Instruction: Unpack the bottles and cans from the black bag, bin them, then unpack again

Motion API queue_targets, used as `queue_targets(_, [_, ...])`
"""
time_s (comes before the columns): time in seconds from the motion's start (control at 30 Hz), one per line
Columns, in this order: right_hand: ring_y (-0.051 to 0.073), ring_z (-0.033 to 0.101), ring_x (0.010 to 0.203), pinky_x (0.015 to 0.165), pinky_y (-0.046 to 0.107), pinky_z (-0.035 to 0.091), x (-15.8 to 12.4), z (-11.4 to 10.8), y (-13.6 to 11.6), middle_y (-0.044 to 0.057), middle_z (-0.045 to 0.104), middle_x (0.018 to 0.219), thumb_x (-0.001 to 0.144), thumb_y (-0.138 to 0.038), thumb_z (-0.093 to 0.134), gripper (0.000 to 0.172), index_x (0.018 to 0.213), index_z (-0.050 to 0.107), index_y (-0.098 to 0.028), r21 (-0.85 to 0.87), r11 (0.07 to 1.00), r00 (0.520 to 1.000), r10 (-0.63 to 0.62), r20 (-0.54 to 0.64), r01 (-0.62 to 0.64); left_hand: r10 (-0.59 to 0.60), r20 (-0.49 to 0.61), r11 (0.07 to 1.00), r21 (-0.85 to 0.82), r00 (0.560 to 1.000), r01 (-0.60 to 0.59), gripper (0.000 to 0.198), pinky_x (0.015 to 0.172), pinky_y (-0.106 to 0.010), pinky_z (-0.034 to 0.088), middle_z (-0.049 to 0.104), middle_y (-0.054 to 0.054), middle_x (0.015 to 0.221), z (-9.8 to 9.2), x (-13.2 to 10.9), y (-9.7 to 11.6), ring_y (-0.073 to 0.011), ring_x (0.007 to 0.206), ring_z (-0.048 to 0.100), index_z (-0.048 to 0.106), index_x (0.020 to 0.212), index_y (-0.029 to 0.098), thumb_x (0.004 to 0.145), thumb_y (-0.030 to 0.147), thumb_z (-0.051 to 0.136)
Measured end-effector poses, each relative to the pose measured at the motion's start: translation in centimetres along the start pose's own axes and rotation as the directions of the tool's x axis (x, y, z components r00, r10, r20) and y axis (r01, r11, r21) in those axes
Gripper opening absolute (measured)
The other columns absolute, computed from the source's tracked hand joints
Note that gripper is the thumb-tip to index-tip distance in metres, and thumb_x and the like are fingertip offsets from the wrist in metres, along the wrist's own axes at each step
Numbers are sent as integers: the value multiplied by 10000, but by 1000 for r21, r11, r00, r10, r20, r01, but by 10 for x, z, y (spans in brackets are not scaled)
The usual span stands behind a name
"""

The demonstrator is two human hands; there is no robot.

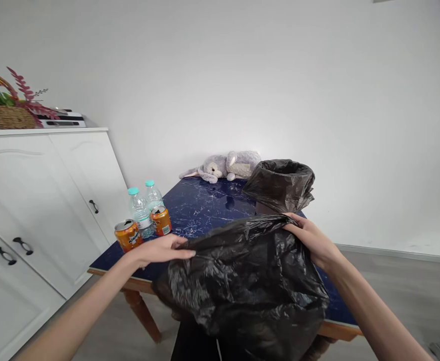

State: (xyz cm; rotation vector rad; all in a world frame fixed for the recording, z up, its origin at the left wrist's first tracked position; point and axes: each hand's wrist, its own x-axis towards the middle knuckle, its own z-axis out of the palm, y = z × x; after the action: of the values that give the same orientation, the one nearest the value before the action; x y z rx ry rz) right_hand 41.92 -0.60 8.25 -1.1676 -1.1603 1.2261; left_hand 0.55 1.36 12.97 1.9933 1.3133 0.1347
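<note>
A black plastic garbage bag (250, 276) hangs between my hands over the near edge of the blue marbled table (197, 205). My left hand (163, 250) pinches its upper left rim between thumb and fingers. At the upper right rim, my right hand (310, 238) grips the gathered plastic. The bag's mouth looks mostly flat, and its lower part drapes below the table edge. Behind my right hand stands a bin lined with another black bag (283, 185), its top open.
Left on the table are two orange soda cans (128, 235) and two clear bottles with teal caps (140, 213). A grey plush bunny (223, 166) lies by the wall. White cabinets (46, 200) flank the left, with a flower basket (9, 115) on top.
</note>
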Motion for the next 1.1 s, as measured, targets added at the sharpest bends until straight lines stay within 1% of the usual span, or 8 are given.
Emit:
queue_targets(0.13, [280, 760, 941, 817, 357, 604, 2, -15, 24, 41, 811, 978, 700, -442, 866, 427, 1045, 729, -231, -63, 997, 999, 50, 0, -49, 97, -287, 961, 275, 953, -15, 512, 833, -333, 520, 795, -79, 1098, -38, 32, 20, -302, 1001, 718, 746, 1093, 216, 877, 673, 662])
queue_targets(0.2, [295, 757, 966, 872, 391, 604, 3, -16, 38, 54, 812, 987, 720, -482, 841, 407, 1009, 729, -217, -136, 990, 999, 30, -39, -35, 193, -484, 886, 460, 853, 61, 424, 939, -395, 505, 775, -115, 1141, -53, 51, 34, -339, 1084, 698, 713, 1135, 206, 905, 559, 677])
queue_targets(0.33, [307, 764, 1003, 941, 447, 609, 1, -11, 69, 84, 801, 1043, 833, -574, 726, 458, 1112, 687, -212, -122, 992, 998, 27, -56, -34, 431, -491, 726, 687, 758, 33, 495, 1138, -529, 404, 656, -201, 1378, -50, 69, 58, -403, 1353, 546, 634, 1307, 146, 906, 427, 714])
queue_targets(0.53, [410, 574, 1364, 1090, 549, 537, -20, -3, 79, 228, 540, 1483, 875, -686, 657, 852, 1535, 472, -179, -597, 798, 922, -291, -255, 87, 495, -159, 731, 608, 854, -311, 590, 1271, -505, 299, 470, -118, 1653, 27, 59, 66, -314, 1569, 351, 499, 1557, 213, 1077, 553, 443])
queue_targets(0.63, [386, 320, 1572, 1253, 566, 364, -24, 12, 60, 167, 365, 1671, 1031, -619, 479, 688, 1605, 438, -243, -816, 504, 847, -531, -35, 282, 398, 7, 801, 485, 918, -351, 788, 1278, -569, 285, 317, -76, 1743, 66, 71, 51, -382, 1632, 191, 394, 1651, 282, 1010, 735, 452])
queue_targets(0.73, [316, 171, 1638, 1324, 569, 202, -13, 27, 58, 73, 394, 1700, 1100, -574, 347, 602, 1613, 459, -279, -856, 294, 842, -476, 255, 425, 350, 100, 822, 444, 931, -357, 827, 1308, -621, 175, 191, -27, 1771, 90, 93, 28, -389, 1643, 70, 273, 1694, 342, 1002, 775, 405])
queue_targets(0.93, [345, 128, 1635, 1303, 640, 134, 17, 26, 116, 120, 256, 1749, 1087, -666, 291, 721, 1664, 372, -243, -915, 210, 935, -165, 314, 345, 350, 67, 807, 485, 934, -337, 762, 1324, -610, 65, 82, -33, 1783, 85, 102, -20, -349, 1646, 13, 191, 1706, 345, 1056, 697, 376])
queue_targets(1.1, [314, 166, 1632, 1318, 597, 159, 7, 11, 116, 117, 263, 1747, 1098, -641, 297, 707, 1663, 374, -224, -884, 278, 919, -228, 321, 377, 414, -111, 828, 458, 904, -323, 569, 1320, -520, 255, 345, -63, 1733, 71, 52, -34, -293, 1622, 261, 422, 1629, 306, 1103, 524, 431])
